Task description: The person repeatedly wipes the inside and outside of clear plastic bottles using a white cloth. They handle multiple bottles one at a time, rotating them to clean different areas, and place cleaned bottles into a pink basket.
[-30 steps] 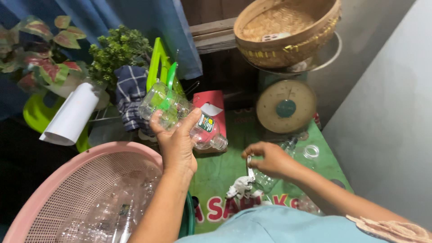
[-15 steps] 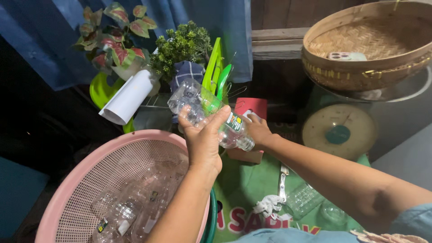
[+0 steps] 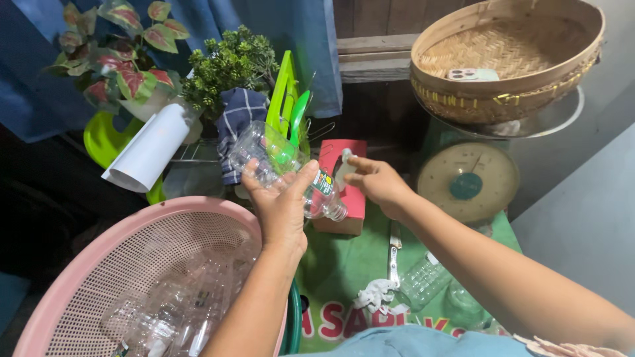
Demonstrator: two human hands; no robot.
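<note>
Two hands are up over the green mat (image 3: 344, 264). My left hand (image 3: 281, 205) is wrapped around a clear plastic bottle (image 3: 278, 165), which lies tilted across my palm with its neck end pointing to the right, above the edge of the pink basket (image 3: 99, 264). My right hand (image 3: 374, 182) pinches a small pale piece (image 3: 344, 166) between thumb and fingertips, just beside the bottle's neck; whether it is the cap, I cannot tell. Behind the bottle sits a red box (image 3: 344, 198), partly hidden by my hands. The pink basket already holds more clear bottles (image 3: 165, 311). A knife (image 3: 394, 254) and another clear bottle (image 3: 423, 277) lie on the mat under my right forearm. Farther back stand a dial scale (image 3: 466, 182) carrying a woven basket (image 3: 506, 59), a green plastic rack (image 3: 284, 99), a checked cloth (image 3: 238, 119), a white paper roll (image 3: 149, 149) and leafy plants (image 3: 228, 66).
</note>
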